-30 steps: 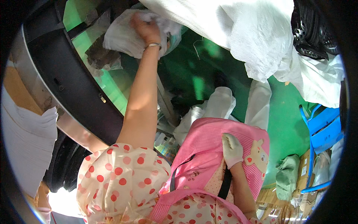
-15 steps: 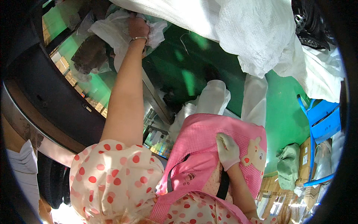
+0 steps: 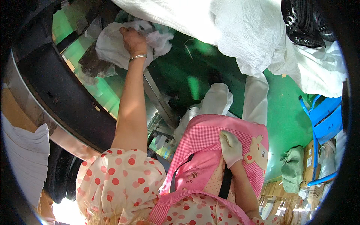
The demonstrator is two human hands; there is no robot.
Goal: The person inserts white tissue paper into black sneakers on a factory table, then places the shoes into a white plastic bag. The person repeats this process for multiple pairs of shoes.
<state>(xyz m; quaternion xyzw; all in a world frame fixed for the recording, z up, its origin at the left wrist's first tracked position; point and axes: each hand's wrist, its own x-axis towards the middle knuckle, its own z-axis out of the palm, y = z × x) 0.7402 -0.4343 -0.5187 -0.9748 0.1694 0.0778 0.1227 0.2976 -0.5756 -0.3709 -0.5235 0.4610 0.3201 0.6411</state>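
At left hand (image 3: 134, 42), crumpled white material (image 3: 108, 47)

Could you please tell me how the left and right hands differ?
The left hand is bare; the right hand wears a pale glove. The left touches crumpled white material; the right is over the pink apron. The left wears a bangle; the right shows none. Both forearms are bare.

The bare left hand (image 3: 134, 42), a bracelet (image 3: 138, 57) at its wrist, rests with curled fingers against a crumpled white bag (image 3: 108, 47). The gloved right hand (image 3: 231, 148) curls before the pink gingham apron (image 3: 202, 135); a blue chair (image 3: 327, 129) stands to the right on green floor (image 3: 288, 116).
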